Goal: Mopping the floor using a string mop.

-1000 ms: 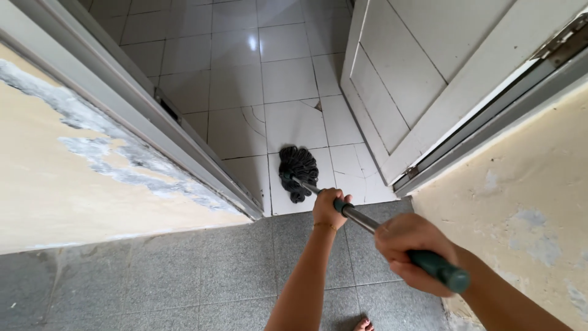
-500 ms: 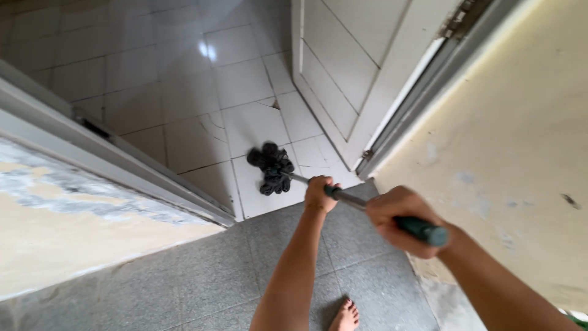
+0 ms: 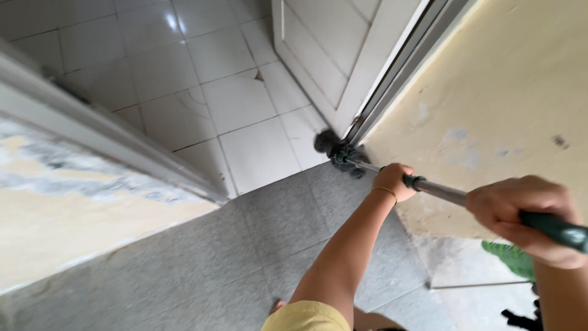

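One mop (image 3: 429, 187) is in use. Its dark string head (image 3: 338, 150) lies on the floor at the foot of the white door (image 3: 324, 55), pressed into the corner where the door's hinge edge meets the yellow wall (image 3: 490, 92). The metal shaft runs from that corner back toward the person.

Two hands hold the shaft. The left hand (image 3: 392, 181) wraps fully around it nearer the door; a thin bracelet (image 3: 386, 190) sits on that wrist. The right hand (image 3: 527, 217) closes around the green grip (image 3: 560, 230), farther from the door.

Handling, as a judgement: the shaft is stiff and light, and smooth metal may slip, so the sleeved grip is the better hold. The string head is soft, limp and heavier if wet.

Count: one mop, one door, two hands.
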